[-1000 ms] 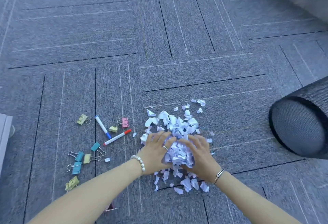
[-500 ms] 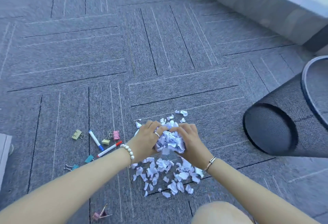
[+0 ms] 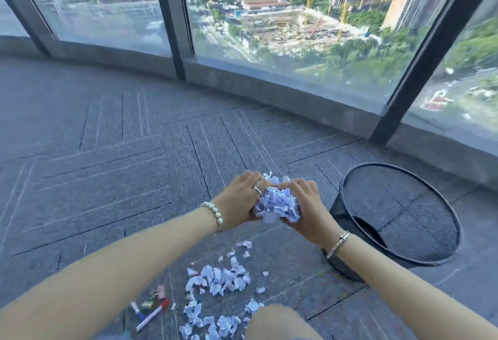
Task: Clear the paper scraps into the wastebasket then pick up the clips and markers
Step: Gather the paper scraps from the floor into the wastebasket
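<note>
Both hands are cupped around one bundle of scraps (image 3: 277,204) in the middle of the frame, above the carpet (image 3: 107,178). The left hand (image 3: 239,199) curls its fingers over the top and left side of the bundle, and the right hand (image 3: 305,209) curls around the right side and under it, so the paper is pressed between the two palms. I think they hold it this way because the pieces are small and loose, and only a squeeze from both sides keeps them together. The basket (image 3: 398,218) stands at the right of the frame, just beside the right wrist, with its wide rim tilted toward the viewer, so its mouth is easy to reach. Between the bundle and the rim nothing stands in the way; the path to the right looks free. Many loose scraps (image 3: 218,280) lie on the carpet in the lower middle of the frame, near a knee (image 3: 277,323) at the bottom edge. The markers (image 3: 152,316) and some clips (image 3: 156,296) lie at the lower left, partly hidden under the left forearm and apart from the paper. I judge that more than one handful is needed, and some pieces may fall from the bundle's lower edge on the way.
</note>
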Tool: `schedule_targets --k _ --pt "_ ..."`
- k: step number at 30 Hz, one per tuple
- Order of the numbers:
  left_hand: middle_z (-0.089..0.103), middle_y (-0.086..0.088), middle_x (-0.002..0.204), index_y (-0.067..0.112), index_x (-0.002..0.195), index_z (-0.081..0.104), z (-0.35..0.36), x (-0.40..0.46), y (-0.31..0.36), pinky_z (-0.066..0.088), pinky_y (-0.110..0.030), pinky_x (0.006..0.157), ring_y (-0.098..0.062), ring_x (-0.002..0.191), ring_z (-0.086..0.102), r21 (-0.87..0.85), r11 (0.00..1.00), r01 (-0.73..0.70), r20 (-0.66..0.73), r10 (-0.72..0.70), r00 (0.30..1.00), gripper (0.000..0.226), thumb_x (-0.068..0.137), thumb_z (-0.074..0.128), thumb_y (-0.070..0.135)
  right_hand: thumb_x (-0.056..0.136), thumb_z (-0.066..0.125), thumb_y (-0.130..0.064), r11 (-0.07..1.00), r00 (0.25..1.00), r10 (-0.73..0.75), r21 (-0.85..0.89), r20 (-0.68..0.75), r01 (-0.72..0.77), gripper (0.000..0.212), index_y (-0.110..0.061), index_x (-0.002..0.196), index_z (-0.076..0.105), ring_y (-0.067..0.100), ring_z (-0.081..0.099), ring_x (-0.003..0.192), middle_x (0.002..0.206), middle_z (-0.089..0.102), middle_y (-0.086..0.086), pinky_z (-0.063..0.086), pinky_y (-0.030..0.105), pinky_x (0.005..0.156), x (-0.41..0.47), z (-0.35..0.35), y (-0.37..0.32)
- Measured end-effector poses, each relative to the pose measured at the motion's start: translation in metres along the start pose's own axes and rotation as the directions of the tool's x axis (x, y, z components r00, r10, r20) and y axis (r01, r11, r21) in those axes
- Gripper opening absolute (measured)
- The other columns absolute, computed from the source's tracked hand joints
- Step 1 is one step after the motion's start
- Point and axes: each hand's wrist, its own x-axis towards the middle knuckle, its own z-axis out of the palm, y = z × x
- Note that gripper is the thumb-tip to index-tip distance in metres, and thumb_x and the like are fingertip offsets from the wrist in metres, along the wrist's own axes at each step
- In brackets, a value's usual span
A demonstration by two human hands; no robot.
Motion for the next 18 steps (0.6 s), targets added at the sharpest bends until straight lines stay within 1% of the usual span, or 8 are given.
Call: schedule_targets --k 3,4,6,9,12,14,16,18 --pt "0.051 -0.017 0.111 0.009 0.125 0.042 -0.008 0.061 0.03 0.042 -0.048 0.087 -0.032 0.099 0.045 0.004 0.996 -0.089 -0.008 0.089 0.996 0.067 0.068 0.075 0.025 0.065 0.077 -0.012 0.996 0.995 0.038 -0.082 -0.089 -0.045 0.058 -0.023 0.113 0.047 0.023 0.035 0.098 0.108 0.048 0.008 0.032 0.033 0.085 -0.005 -0.058 0.021" --pt "0.049 -0.016 0.112 0.008 0.126 0.043 -0.007 0.08 0.044 0.041 -0.047 0.089 -0.032 0.1 0.044 0.002 0.993 -0.114 -0.009 0.114 0.993 0.068 0.069 0.075 0.025 0.065 0.077 -0.013 0.993 0.992 0.05 -0.097 -0.116 -0.061 0.058 -0.024 0.113 0.047 0.024 0.036 0.098 0.108 0.049 0.01 0.03 0.033 0.085 -0.01 -0.076 0.03" --pt "0.047 -0.016 0.116 0.007 0.128 0.041 0.004 0.115 0.073 0.04 -0.043 0.09 -0.03 0.102 0.041 -0.02 0.988 -0.152 -0.007 0.152 0.988 0.068 0.071 0.073 0.028 0.066 0.077 -0.014 0.988 0.985 0.07 -0.128 -0.158 -0.09 0.059 -0.031 0.11 0.042 0.025 0.036 0.096 0.107 0.049 0.009 0.028 0.03 0.086 -0.026 -0.108 0.052" --pt "0.044 -0.016 0.119 0.007 0.13 0.038 0.029 0.162 0.12 0.039 -0.045 0.089 -0.031 0.103 0.039 -0.059 0.981 -0.183 0.017 0.185 0.983 0.065 0.075 0.069 0.025 0.064 0.079 -0.013 0.97 0.97 0.102 -0.192 -0.222 -0.146 0.064 -0.034 0.109 0.039 0.022 0.035 0.096 0.107 0.049 0.006 0.027 0.03 0.086 -0.054 -0.146 0.093" --pt "0.041 -0.014 0.121 0.007 0.127 0.036 0.058 0.196 0.158 0.038 -0.046 0.09 -0.03 0.106 0.036 -0.1 0.983 -0.152 0.068 0.159 0.985 0.057 0.079 0.064 0.02 0.061 0.08 -0.012 0.948 0.937 0.196 -0.187 -0.291 -0.257 0.067 -0.033 0.111 0.04 0.021 0.035 0.097 0.109 0.049 0.007 0.03 0.032 0.085 -0.08 -0.164 0.136" --pt "0.039 -0.011 0.125 0.013 0.13 0.033 0.083 0.207 0.171 0.036 -0.045 0.093 -0.029 0.112 0.035 -0.108 0.989 -0.099 0.14 0.114 0.984 0.061 0.079 0.063 0.027 0.062 0.08 -0.018 0.926 0.918 0.272 -0.18 -0.29 -0.331 0.064 -0.027 0.116 0.045 0.025 0.039 0.098 0.11 0.05 0.007 0.033 0.034 0.088 -0.096 -0.161 0.164" --pt "0.036 -0.006 0.133 0.021 0.134 0.028 0.11 0.209 0.174 0.033 -0.044 0.097 -0.027 0.121 0.031 -0.128 0.991 -0.025 0.198 0.05 0.979 0.069 0.077 0.061 0.039 0.062 0.079 -0.027 0.913 0.916 0.327 -0.174 -0.234 -0.37 0.069 -0.024 0.121 0.044 0.03 0.044 0.104 0.115 0.049 0.007 0.034 0.037 0.093 -0.109 -0.147 0.19" --pt "0.027 -0.003 0.143 0.024 0.139 0.021 0.134 0.202 0.17 0.023 -0.046 0.105 -0.024 0.131 0.019 -0.137 0.99 0.028 0.247 0.007 0.969 0.08 0.073 0.059 0.051 0.062 0.079 -0.035 0.903 0.908 0.387 -0.133 -0.158 -0.408 0.077 -0.028 0.126 0.038 0.028 0.045 0.111 0.125 0.042 0.006 0.036 0.039 0.095 -0.121 -0.131 0.205"
